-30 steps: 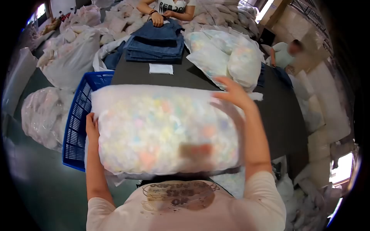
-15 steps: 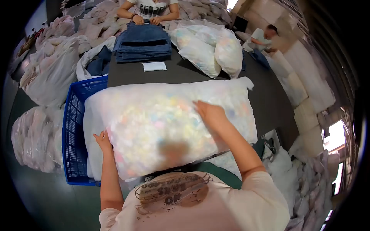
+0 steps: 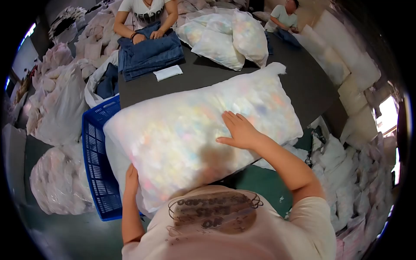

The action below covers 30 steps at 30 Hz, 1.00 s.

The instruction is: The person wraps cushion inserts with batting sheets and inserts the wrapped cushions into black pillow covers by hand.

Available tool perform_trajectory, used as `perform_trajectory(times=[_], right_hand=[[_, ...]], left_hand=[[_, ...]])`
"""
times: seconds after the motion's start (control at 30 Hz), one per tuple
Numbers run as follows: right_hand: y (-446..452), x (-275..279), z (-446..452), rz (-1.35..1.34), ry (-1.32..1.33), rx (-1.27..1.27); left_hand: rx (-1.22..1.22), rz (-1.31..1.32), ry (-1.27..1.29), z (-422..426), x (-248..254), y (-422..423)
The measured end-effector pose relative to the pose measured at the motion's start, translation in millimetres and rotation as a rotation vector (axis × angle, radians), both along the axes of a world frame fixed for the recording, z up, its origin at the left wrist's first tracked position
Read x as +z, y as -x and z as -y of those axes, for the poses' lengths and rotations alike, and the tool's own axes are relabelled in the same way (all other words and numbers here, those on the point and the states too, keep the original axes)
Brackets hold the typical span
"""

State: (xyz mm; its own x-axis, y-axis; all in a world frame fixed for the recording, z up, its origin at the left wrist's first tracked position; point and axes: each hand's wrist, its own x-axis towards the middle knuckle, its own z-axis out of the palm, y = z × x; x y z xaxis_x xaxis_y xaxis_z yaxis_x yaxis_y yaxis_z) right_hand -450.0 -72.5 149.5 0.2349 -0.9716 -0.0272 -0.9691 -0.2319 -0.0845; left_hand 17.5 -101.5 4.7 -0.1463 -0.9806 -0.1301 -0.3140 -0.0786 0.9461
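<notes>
A large white see-through bag [image 3: 182,117], plump with pastel-coloured pieces, lies slantwise over the near side of the dark table. Its left end reaches over a blue plastic crate [image 3: 100,169]. My right hand [image 3: 240,132] rests on top of the bag, palm down, fingers stretched out and thumb apart. At the bag's lower left edge, my left hand [image 3: 131,177] grips its side; some of its fingers are hidden by the bag.
Across the dark table [image 3: 303,91], a person presses folded jeans [image 3: 151,56], with a small white packet [image 3: 168,73] beside them. More stuffed bags [image 3: 249,39] lie at the back. Another person [image 3: 284,17] sits at the far right. Piled sacks [image 3: 60,108] line the left.
The big bag has turned, its right end swinging away from me. My right hand has flattened onto it, and my left hand has closed in on its edge. The other person's hands have moved onto the jeans.
</notes>
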Motion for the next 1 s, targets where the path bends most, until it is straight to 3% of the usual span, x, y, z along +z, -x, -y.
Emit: perform_trajectory(times=[0.07, 0.1, 0.27, 0.37, 0.43, 0.5, 0.6, 0.67, 0.7, 0.77, 0.8, 0.83, 0.93, 0.97, 1.0], right_hand=[[7.1, -23.9, -3.5, 0.123, 0.087, 0.014], [8.9, -38.1, -6.4, 0.178, 0.124, 0.015], [-10.8, -53.2, 9.6, 0.16, 0.2, -0.076], [-6.4, -35.8, 0.3, 0.171, 0.141, -0.065], [4.2, -25.8, -7.7, 0.206, 0.097, -0.03], [7.5, -5.7, -4.2, 0.587, -0.139, -0.02], [22.5, -23.5, -0.3, 1.414, -0.468, -0.11], [46.1, -81.2, 17.6, 1.969, -0.671, -0.262], [59.4, -78.4, 17.4, 2.072, -0.625, -0.321], [82.8, -62.2, 12.0, 2.269, -0.535, -0.442], [97.7, -53.6, 9.7, 2.279, -0.536, -0.449], [111.9, -44.9, 9.3, 2.285, -0.534, -0.452], [149.4, -24.8, 2.8, 2.323, -0.532, -0.454], [166.4, -25.5, -11.5, 2.386, -0.444, -0.276], [189.4, -29.4, -37.3, 2.437, -0.356, -0.105]], left_hand=[[0.066, -0.288, -0.349, -7.7, -14.1, -9.8], [0.013, -0.32, -0.267, -7.4, -49.2, -13.2], [0.366, -0.15, -0.047, 3.7, -17.0, 55.5], [0.39, -0.129, -0.125, 3.2, 61.7, 54.0], [0.29, -0.287, 0.031, -3.9, 130.8, 58.4], [0.238, -0.306, 0.141, -4.1, 188.5, 63.9], [0.181, -0.114, 0.16, -1.6, 254.9, 95.5], [0.091, 0.173, 0.377, 16.0, 287.2, 142.2], [0.042, 0.315, 0.483, 27.8, 307.2, 174.9], [-0.136, 0.429, 0.316, 33.6, 371.2, 278.9], [-0.179, 0.422, 0.441, 28.5, 382.3, 340.7], [-0.28, 0.401, 0.448, 38.2, 384.1, 390.0], [-0.573, 0.936, 0.846, 61.5, 364.1, 527.9], [-0.686, 1.118, 1.035, 73.3, 350.2, 560.5], [-0.719, 1.209, 1.013, 70.7, 342.7, 590.1]])
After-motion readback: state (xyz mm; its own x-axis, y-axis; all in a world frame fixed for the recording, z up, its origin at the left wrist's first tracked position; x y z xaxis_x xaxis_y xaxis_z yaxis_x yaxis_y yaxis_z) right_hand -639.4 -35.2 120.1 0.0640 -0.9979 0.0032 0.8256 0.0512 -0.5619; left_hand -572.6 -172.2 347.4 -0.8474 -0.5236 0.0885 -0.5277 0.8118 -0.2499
